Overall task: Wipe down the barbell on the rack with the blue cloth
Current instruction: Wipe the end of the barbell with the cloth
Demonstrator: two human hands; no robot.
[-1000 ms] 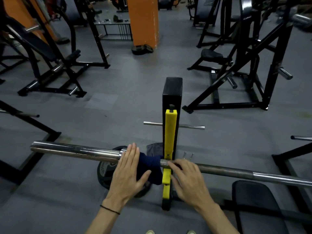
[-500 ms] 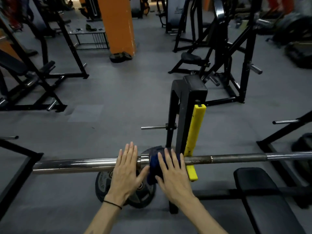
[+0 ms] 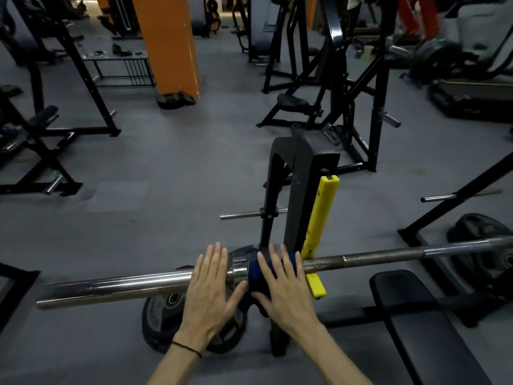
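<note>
A steel barbell (image 3: 119,286) lies across the black rack upright (image 3: 305,195) with its yellow guard (image 3: 322,215). A dark blue cloth (image 3: 254,273) is draped over the bar just right of the sleeve collar. My right hand (image 3: 283,284) lies flat on the cloth, fingers spread, pressing it onto the bar. My left hand (image 3: 211,284) rests flat on the thick chrome sleeve beside the collar, its thumb touching the cloth's edge. Much of the cloth is hidden under my right hand.
A weight plate (image 3: 166,320) leans on the floor under the bar. A black bench pad (image 3: 410,309) sits at lower right. Another plate (image 3: 483,245) lies at the far right. An orange pillar (image 3: 169,43) and black machines stand behind.
My right hand has moved left from the rack post onto the blue cloth. The view has shifted left and closer; my left hand stays on the sleeve.
</note>
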